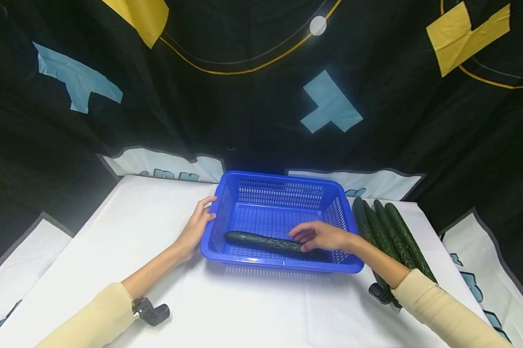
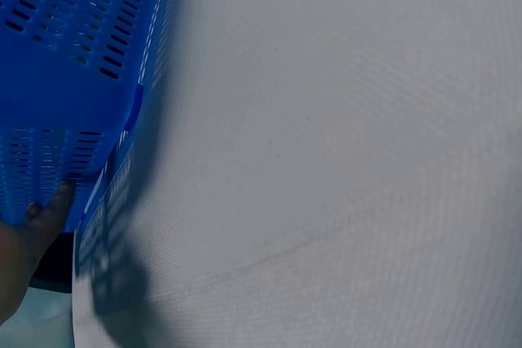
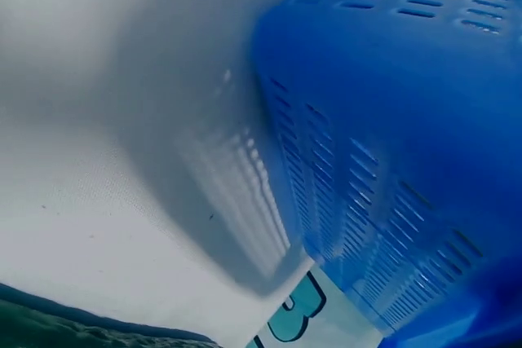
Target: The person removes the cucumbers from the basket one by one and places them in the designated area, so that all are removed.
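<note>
A blue plastic basket with slotted walls sits on the white table. Inside it, close along the front wall, lies a dark green cucumber. My right hand reaches over the basket's right side and holds this cucumber toward its right end, thumb on the near side and fingers curled over the far side. At the basket's left rim, my left hand touches the side with its fingers extended. The left wrist view shows a finger against the basket's outer wall.
Several cucumbers lie side by side on the table, just right of the basket and partly under the right forearm. A black cloth with yellow and blue shapes hangs behind the table.
</note>
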The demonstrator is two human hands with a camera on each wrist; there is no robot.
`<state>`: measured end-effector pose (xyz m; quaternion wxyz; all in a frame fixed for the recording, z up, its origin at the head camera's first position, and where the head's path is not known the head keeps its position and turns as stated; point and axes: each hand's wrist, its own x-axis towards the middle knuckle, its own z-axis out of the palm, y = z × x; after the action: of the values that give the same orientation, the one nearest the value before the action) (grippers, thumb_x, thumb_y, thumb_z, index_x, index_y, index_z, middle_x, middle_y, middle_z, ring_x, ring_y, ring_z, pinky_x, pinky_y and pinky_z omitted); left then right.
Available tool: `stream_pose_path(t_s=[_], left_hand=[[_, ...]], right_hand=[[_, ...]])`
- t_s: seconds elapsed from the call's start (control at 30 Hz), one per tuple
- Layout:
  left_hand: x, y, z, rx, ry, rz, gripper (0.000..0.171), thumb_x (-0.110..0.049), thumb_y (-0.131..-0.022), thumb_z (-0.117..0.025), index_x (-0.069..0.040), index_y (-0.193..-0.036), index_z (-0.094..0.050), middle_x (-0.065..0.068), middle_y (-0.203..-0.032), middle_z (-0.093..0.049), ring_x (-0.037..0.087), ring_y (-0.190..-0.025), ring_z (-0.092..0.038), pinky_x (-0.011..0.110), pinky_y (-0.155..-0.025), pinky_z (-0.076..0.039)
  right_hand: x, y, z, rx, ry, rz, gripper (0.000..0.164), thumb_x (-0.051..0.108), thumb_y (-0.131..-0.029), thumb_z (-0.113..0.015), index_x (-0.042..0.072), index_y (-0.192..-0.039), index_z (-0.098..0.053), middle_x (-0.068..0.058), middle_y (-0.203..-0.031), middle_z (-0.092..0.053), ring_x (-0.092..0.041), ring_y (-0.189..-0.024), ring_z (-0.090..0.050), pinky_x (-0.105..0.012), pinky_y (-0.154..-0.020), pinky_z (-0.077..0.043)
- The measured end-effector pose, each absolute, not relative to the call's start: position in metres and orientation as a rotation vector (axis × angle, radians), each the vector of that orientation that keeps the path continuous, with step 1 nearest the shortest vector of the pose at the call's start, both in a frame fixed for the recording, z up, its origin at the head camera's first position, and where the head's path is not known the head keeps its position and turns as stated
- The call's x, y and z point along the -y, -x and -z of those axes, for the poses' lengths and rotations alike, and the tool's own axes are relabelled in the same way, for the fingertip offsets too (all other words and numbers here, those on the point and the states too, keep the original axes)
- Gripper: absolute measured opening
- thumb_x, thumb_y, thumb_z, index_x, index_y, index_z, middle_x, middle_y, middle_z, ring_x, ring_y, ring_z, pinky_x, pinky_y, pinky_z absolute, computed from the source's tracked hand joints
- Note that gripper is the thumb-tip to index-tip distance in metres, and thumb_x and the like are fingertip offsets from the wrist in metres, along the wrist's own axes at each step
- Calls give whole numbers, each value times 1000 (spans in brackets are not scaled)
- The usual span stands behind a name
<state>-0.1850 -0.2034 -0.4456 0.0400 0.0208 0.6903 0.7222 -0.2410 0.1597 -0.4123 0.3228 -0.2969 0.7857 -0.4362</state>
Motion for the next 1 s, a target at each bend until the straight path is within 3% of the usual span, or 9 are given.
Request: stream_pose_path(t_s=[0.2,0.4,1.0], left_hand=[[203,185,446,-2120,-67,-2207,52,-11,-103,-33,-14,-155,-23,22,-155,-28,42,-135,-39,51,-109,-40],[203,187,446,-2121,-78,-2216,53,-11,-102,-34,-15,-154,-24,21,-154,-29,41,-134,-40,50,-107,-41],[204,185,446,-2118,-69,-2215,52,-11,-103,-33,-15,-154,-24,21,-155,-29,41,-133,-41,47,-106,-43]], right_hand=[[-155,245,414,-2061,736,1093,44,-7,-88,-66,2,-131,-62,-14,-132,-59,-35,-124,-53,-39,-98,-51],[-150,246,413,-2088,703,992,48,-6,-87,-67,13,-131,-64,-8,-135,-58,-32,-127,-51,-47,-103,-47],[-150,247,413,-2027,765,984,48,-10,-90,-60,12,-133,-61,-12,-140,-53,-36,-131,-46,-48,-105,-45]])
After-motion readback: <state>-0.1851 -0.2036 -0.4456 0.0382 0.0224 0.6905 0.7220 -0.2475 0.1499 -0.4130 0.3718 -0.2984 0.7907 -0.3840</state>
